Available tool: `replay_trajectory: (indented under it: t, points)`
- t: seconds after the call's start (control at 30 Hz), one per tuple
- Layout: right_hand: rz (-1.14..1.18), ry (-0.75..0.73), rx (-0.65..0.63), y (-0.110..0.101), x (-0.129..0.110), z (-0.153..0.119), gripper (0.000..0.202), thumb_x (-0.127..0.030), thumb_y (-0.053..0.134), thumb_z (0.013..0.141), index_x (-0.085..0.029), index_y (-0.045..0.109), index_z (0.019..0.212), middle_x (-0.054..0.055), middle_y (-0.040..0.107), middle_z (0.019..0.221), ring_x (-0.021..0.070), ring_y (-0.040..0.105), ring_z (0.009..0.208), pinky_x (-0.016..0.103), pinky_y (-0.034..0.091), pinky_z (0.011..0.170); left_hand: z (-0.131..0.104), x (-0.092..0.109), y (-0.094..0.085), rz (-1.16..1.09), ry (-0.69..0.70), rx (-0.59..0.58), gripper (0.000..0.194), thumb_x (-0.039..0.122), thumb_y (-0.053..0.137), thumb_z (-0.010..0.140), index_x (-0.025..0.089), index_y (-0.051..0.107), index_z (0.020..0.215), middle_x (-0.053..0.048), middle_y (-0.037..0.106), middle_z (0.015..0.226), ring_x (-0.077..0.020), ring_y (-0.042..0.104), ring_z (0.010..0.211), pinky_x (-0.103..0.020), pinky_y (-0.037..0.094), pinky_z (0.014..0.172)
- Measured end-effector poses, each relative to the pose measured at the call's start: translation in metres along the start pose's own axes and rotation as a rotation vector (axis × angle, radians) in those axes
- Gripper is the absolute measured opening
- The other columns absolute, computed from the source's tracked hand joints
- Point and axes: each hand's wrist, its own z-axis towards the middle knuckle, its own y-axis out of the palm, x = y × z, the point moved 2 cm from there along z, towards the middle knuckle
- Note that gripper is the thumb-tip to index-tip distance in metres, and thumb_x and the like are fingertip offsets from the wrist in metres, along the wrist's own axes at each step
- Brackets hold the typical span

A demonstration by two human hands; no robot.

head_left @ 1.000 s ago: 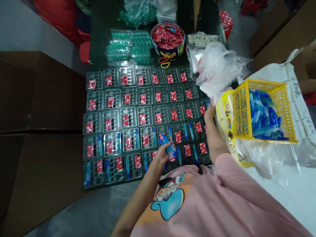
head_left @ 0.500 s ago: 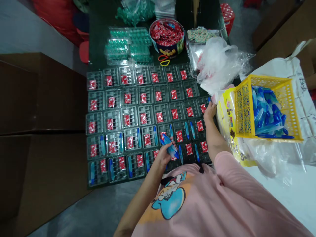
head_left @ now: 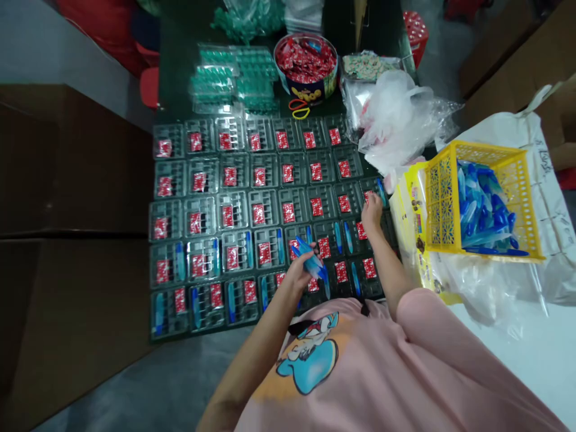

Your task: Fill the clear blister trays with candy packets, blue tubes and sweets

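My left hand (head_left: 302, 269) is closed around a bunch of blue pen-shaped plastic pieces (head_left: 312, 264), held above the front trays. My right hand (head_left: 372, 211) is at a clear tray in the right-hand column, its fingers bunched on a small red packet (head_left: 368, 195). A blue pen-shaped piece (head_left: 381, 192) lies in that tray's right side. Rows of clear compartment trays (head_left: 265, 198) cover the table, each visible one with a red patterned packet. Those in the two front rows mostly hold a blue piece (head_left: 159, 312) too.
A yellow basket (head_left: 441, 198) of blue pieces stands at the right. Behind the trays are a round tin (head_left: 330, 84) of red packets, scissors (head_left: 299, 110), green parts in clear packs (head_left: 234, 78) and plastic bags (head_left: 396, 114). Cardboard boxes (head_left: 76, 312) stand at the left.
My right hand has moved slightly left and down, off the blue piece at the tray's right side and onto the red packet. My left hand stays nearly still with its bunch.
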Motion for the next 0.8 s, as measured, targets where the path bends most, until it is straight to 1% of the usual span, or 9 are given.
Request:
replay_trajectory:
  t: [0.03, 0.13, 0.2, 0.27, 0.37, 0.47, 0.53, 0.6, 0.8]
  points:
    - [0.094, -0.035, -0.120, 0.004, -0.013, -0.015, 0.036, -0.017, 0.042, 0.090, -0.014, 0.060, 0.121, 0.015, 0.060, 0.122, 0.0208, 0.054, 0.114, 0.036, 0.042, 0.100, 0.006, 0.002, 0.005, 0.019, 0.022, 0.014, 0.033, 0.006, 0.067, 0.071, 0.016, 0.064, 0.103, -0.002, 0.067, 0.071, -0.0153, 0.065, 0.060, -0.027, 0.054, 0.058]
    - [0.357, -0.135, -0.668, 0.021, -0.048, -0.070, 0.023, -0.028, 0.056, 0.085, -0.020, 0.065, 0.104, 0.003, 0.068, 0.087, 0.0163, 0.064, 0.080, 0.029, 0.050, 0.077, 0.022, 0.006, 0.022, 0.055, 0.095, 0.038, 0.028, 0.007, 0.071, 0.071, 0.014, 0.065, 0.097, -0.002, 0.067, 0.067, -0.0156, 0.064, 0.055, -0.025, 0.051, 0.051]
    - [0.435, -0.154, -0.828, 0.028, -0.061, -0.100, 0.017, -0.031, 0.064, 0.079, -0.020, 0.065, 0.093, -0.001, 0.066, 0.077, 0.0149, 0.062, 0.070, 0.026, 0.049, 0.068, 0.031, 0.007, 0.032, 0.038, 0.113, 0.039, 0.022, 0.007, 0.073, 0.069, 0.012, 0.064, 0.088, -0.003, 0.068, 0.068, -0.0156, 0.064, 0.056, -0.025, 0.052, 0.053]
    - [0.456, -0.137, -0.796, 0.030, -0.064, -0.115, 0.015, -0.030, 0.067, 0.076, -0.021, 0.064, 0.087, -0.002, 0.065, 0.075, 0.0144, 0.062, 0.068, 0.025, 0.048, 0.066, 0.036, 0.007, 0.040, 0.027, 0.104, 0.038, 0.018, 0.007, 0.075, 0.068, 0.011, 0.063, 0.080, -0.004, 0.068, 0.067, -0.0153, 0.064, 0.055, -0.026, 0.053, 0.054]
    - [0.454, -0.084, -0.708, 0.027, -0.052, -0.107, 0.015, -0.030, 0.063, 0.078, -0.021, 0.063, 0.090, -0.002, 0.067, 0.077, 0.0146, 0.063, 0.070, 0.026, 0.049, 0.068, 0.039, 0.006, 0.045, 0.019, 0.097, 0.018, 0.016, 0.009, 0.073, 0.072, 0.013, 0.063, 0.084, -0.002, 0.067, 0.066, -0.0139, 0.062, 0.052, -0.026, 0.052, 0.054]
    - [0.330, 0.011, -0.528, 0.017, -0.028, -0.069, 0.016, -0.030, 0.059, 0.081, -0.021, 0.063, 0.094, 0.000, 0.069, 0.081, 0.0154, 0.065, 0.073, 0.027, 0.049, 0.072, 0.035, 0.007, 0.043, -0.033, 0.095, 0.039, 0.019, 0.010, 0.070, 0.076, 0.015, 0.063, 0.093, 0.001, 0.064, 0.065, -0.0117, 0.061, 0.053, -0.024, 0.052, 0.056]
    - [0.155, 0.072, -0.338, 0.009, -0.010, -0.037, 0.016, -0.027, 0.057, 0.082, -0.019, 0.064, 0.094, 0.003, 0.070, 0.084, 0.0166, 0.065, 0.076, 0.028, 0.049, 0.075, 0.032, 0.007, 0.040, -0.068, 0.060, 0.046, 0.020, 0.008, 0.068, 0.076, 0.016, 0.062, 0.094, 0.001, 0.064, 0.066, -0.0122, 0.063, 0.057, -0.025, 0.053, 0.059]
    - [-0.012, 0.115, -0.227, 0.004, 0.004, -0.010, 0.016, -0.023, 0.055, 0.081, -0.018, 0.065, 0.092, 0.005, 0.071, 0.084, 0.0179, 0.065, 0.079, 0.029, 0.048, 0.078, 0.028, 0.007, 0.039, -0.094, 0.016, 0.026, 0.022, 0.005, 0.067, 0.074, 0.017, 0.061, 0.093, 0.000, 0.065, 0.069, -0.0137, 0.065, 0.061, -0.027, 0.054, 0.063]
    - [-0.236, 0.123, -0.212, 0.013, 0.017, 0.024, 0.015, -0.016, 0.055, 0.081, -0.015, 0.067, 0.091, 0.011, 0.070, 0.087, 0.0210, 0.064, 0.084, 0.031, 0.046, 0.082, 0.027, 0.006, 0.032, -0.116, 0.002, 0.048, 0.019, 0.000, 0.064, 0.073, 0.014, 0.061, 0.086, -0.002, 0.068, 0.075, -0.0124, 0.065, 0.061, -0.024, 0.053, 0.060]
